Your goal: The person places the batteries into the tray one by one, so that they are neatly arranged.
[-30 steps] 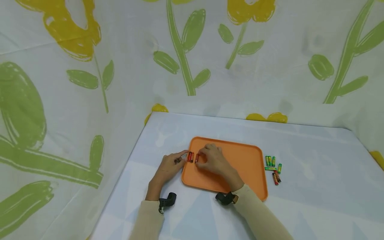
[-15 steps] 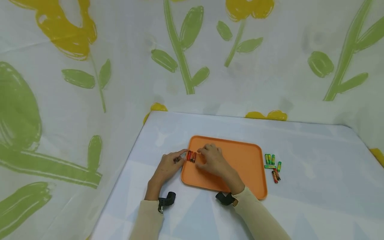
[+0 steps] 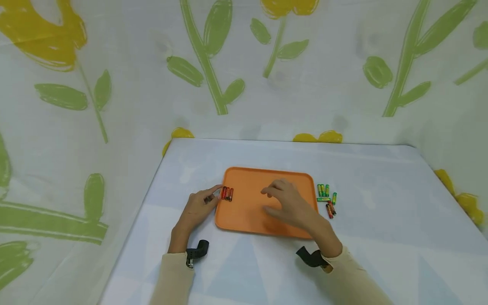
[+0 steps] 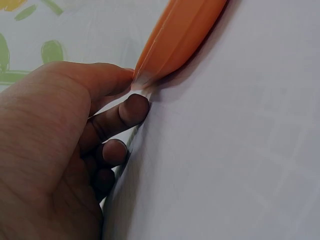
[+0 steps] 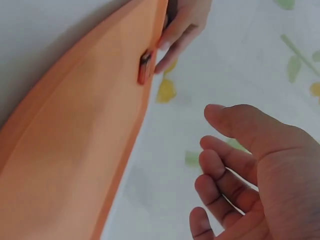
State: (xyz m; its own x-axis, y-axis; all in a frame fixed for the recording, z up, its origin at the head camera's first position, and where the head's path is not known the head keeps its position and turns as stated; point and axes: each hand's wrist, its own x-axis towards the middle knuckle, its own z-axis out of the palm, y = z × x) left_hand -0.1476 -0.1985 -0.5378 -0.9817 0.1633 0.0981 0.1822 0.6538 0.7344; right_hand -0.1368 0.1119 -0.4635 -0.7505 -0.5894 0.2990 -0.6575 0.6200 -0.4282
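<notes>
Three red batteries (image 3: 227,193) lie side by side against the left end of an orange tray (image 3: 263,172). At that end, my left hand (image 3: 197,208) touches the rim from outside, its thumb and forefinger tips spaced apart along it. Its other fingers are bent, with nothing seen in them, in the left wrist view. My right hand (image 3: 287,203) hovers above the right half of the tray with fingers loosely spread. The right wrist view shows this right hand (image 5: 250,175) holding nothing.
On the table right of the tray lie several green batteries (image 3: 324,199) and two red batteries (image 3: 329,210), grouped close together. A cloth with printed flowers (image 3: 244,106) hangs behind the table.
The right hand let go of the third red battery beside the other two, then moved right across the tray. The left hand stays at the tray's left rim. The head view has shifted.
</notes>
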